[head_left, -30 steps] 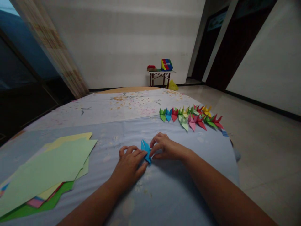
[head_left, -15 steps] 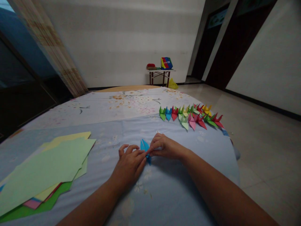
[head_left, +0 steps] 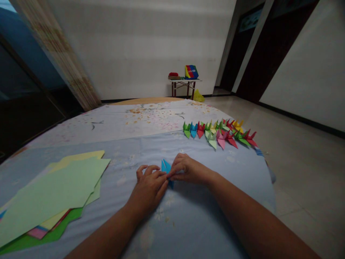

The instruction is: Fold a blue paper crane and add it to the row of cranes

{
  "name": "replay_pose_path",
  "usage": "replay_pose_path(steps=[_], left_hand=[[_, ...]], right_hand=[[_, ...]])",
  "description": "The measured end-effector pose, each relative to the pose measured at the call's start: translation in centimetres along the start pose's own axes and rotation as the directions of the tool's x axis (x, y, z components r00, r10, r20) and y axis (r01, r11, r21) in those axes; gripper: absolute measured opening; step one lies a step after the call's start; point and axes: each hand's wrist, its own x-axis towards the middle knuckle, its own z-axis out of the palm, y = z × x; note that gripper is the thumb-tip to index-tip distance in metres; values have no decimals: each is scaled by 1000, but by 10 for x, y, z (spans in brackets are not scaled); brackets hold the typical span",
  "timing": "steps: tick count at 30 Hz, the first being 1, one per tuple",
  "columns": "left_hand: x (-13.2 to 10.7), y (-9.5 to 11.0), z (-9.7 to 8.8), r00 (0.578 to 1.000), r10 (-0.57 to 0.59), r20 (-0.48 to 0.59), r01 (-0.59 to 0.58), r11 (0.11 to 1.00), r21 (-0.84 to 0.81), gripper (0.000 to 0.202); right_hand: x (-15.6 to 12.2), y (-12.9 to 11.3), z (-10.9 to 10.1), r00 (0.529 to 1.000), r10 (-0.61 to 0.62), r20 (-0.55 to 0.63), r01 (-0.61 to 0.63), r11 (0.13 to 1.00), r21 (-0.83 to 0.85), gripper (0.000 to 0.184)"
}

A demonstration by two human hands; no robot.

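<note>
Since the earlier frame, the right hand (head_left: 188,169) has slid a little to the left, and it now covers more of the folded blue paper (head_left: 166,167). Largest is the light blue flowered sheet (head_left: 223,180), with a white flowered cloth (head_left: 151,118) behind it. On the left of the sheet lies a stack of coloured paper (head_left: 51,190), pale green on top, and ahead on the right stands a row of origami cranes (head_left: 218,135). Far off, a small folding table (head_left: 183,82) carries a striped box (head_left: 191,72), whose lettering is too small to read. The left hand (head_left: 148,187) and the right hand are close together, and their fingers pinch the blue paper between them, its point showing above them and a small tip below.
</note>
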Motion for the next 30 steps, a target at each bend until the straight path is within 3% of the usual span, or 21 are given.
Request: replay_pose_path(steps=[16, 22, 27, 30], left_hand=[[0, 4, -2, 1000, -11, 23, 11, 1000, 8, 20], [0, 4, -3, 999, -15, 31, 14, 1000, 10, 19], [-1, 3, -3, 1000, -4, 29, 4, 1000, -5, 25], [-2, 3, -2, 1000, -6, 25, 7, 1000, -13, 28]], right_hand=[[5, -14, 5, 999, 9, -48, -15, 992, -127, 3], [0, -9, -5, 999, 4, -34, -6, 999, -51, 14], [-4, 8, -4, 982, 107, -158, -107, 994, 9, 16], [-3, 12, 3, 968, 190, -165, -199, 979, -39, 12]])
